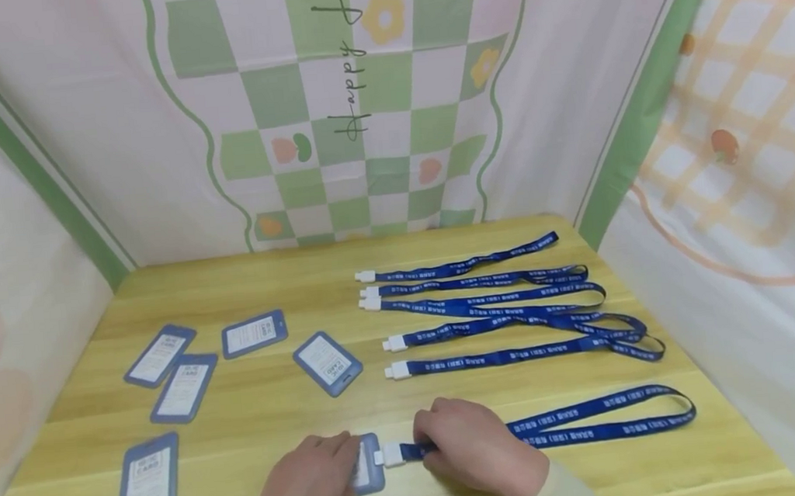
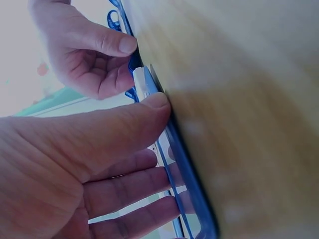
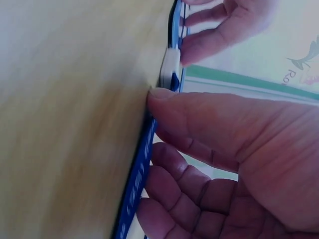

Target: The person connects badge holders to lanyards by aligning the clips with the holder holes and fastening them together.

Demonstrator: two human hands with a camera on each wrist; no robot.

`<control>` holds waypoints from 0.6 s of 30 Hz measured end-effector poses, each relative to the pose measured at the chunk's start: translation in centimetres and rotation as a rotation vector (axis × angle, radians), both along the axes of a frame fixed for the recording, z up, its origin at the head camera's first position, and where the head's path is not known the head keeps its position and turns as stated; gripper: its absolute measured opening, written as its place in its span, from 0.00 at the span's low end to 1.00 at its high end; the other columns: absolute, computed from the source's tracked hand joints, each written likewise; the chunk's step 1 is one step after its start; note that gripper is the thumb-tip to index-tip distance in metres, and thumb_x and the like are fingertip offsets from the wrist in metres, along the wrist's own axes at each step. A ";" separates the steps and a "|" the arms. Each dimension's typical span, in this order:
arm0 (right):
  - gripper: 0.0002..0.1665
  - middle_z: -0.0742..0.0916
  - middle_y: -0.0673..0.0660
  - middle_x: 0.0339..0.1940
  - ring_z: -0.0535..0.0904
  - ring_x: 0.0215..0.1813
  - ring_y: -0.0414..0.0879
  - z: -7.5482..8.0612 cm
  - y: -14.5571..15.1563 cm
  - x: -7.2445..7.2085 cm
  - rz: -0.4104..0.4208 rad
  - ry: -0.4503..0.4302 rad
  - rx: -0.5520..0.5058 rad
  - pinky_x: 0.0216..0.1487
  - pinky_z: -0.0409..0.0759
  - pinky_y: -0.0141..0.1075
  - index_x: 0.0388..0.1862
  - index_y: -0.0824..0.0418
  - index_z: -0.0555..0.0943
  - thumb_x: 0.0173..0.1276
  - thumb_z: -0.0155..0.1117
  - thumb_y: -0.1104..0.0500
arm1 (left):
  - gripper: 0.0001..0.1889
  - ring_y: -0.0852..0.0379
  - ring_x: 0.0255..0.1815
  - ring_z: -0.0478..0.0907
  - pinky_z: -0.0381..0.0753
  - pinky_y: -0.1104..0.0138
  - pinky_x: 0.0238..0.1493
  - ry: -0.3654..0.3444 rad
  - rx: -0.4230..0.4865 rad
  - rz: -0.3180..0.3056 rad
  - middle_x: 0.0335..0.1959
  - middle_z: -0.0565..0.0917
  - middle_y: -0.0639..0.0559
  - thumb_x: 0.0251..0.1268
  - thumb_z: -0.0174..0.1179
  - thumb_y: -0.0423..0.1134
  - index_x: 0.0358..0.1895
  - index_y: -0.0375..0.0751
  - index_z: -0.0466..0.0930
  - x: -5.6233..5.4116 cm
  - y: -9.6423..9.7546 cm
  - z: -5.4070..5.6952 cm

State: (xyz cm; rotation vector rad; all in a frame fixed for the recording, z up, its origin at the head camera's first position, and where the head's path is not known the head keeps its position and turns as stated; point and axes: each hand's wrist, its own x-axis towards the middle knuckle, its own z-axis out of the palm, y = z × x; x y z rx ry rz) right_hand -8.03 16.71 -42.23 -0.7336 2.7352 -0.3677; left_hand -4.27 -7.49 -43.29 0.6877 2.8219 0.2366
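At the front of the table, my left hand (image 1: 311, 484) grips a blue card holder (image 1: 374, 479) by its edges, thumb on the near side and fingers on the far side in the left wrist view. The hand covers much of the card. A dark blue lanyard (image 1: 607, 418) with white lettering lies to the right, its loop spread on the table. My right hand (image 1: 472, 444) pinches its strap just behind the white clip (image 1: 391, 456). The clip's tip overlaps the slotted edge of the card holder. In the right wrist view, strap (image 3: 134, 189) and clip run in line with the holder.
Several blue card holders (image 1: 146, 486) lie scattered on the left of the wooden table (image 1: 256, 407). Several more blue lanyards (image 1: 490, 359) are laid out in rows at the right, white clips facing left. A patterned curtain (image 1: 329, 90) hangs behind the table.
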 end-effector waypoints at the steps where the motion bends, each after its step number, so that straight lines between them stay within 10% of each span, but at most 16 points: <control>1: 0.07 0.78 0.40 0.28 0.71 0.29 0.37 0.0 0.2 0.0 -0.003 -0.002 0.004 0.30 0.73 0.30 0.39 0.46 0.86 0.64 0.75 0.50 | 0.27 0.46 0.56 0.84 0.87 0.52 0.56 0.004 -0.001 0.001 0.60 0.86 0.46 0.63 0.73 0.47 0.64 0.43 0.81 0.0 -0.1 -0.1; 18: 0.07 0.78 0.41 0.28 0.71 0.30 0.39 0.6 3.8 0.0 -0.085 -0.114 0.081 0.32 0.73 0.33 0.37 0.44 0.86 0.63 0.78 0.51 | 0.28 0.49 0.56 0.84 0.88 0.53 0.54 0.009 -0.016 -0.014 0.58 0.87 0.51 0.57 0.75 0.49 0.62 0.47 0.83 0.7 0.3 -0.5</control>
